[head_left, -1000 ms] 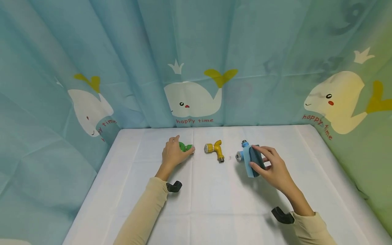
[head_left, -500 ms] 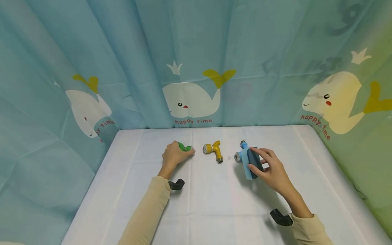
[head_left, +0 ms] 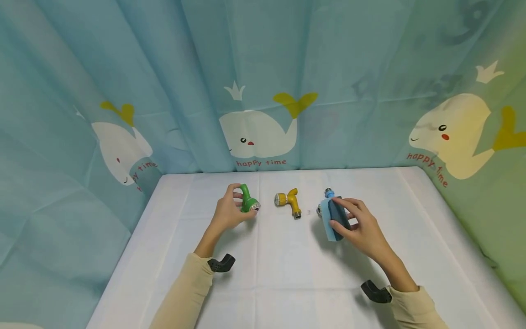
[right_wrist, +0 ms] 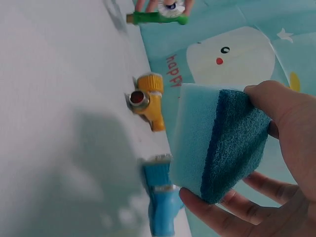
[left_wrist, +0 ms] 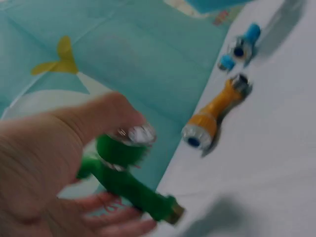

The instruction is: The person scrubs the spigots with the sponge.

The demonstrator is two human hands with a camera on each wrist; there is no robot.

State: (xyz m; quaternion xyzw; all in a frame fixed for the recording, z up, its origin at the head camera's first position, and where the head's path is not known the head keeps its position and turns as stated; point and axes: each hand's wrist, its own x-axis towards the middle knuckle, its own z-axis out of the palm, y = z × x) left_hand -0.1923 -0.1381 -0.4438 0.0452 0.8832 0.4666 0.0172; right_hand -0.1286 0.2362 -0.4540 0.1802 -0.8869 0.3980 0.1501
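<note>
My left hand (head_left: 228,211) grips a green tap fitting (head_left: 248,202) and holds it lifted off the white table (head_left: 287,269); the left wrist view shows the green fitting (left_wrist: 129,183) between thumb and fingers. My right hand (head_left: 358,227) holds a blue sponge (head_left: 334,219) with a dark scouring side, raised just in front of a blue tap fitting (head_left: 323,204). In the right wrist view the sponge (right_wrist: 217,143) is pinched above the blue fitting (right_wrist: 162,197). A yellow tap fitting (head_left: 289,201) lies between the hands.
A blue curtain (head_left: 263,87) printed with whales encloses the table at the back and on both sides. The yellow fitting (right_wrist: 147,100) lies near the back. The front half of the white tablecloth holds only my forearms.
My left hand has closed round the green fitting and lifted and tilted it up from the table. My right hand with the sponge has shifted slightly left, near the blue fitting.
</note>
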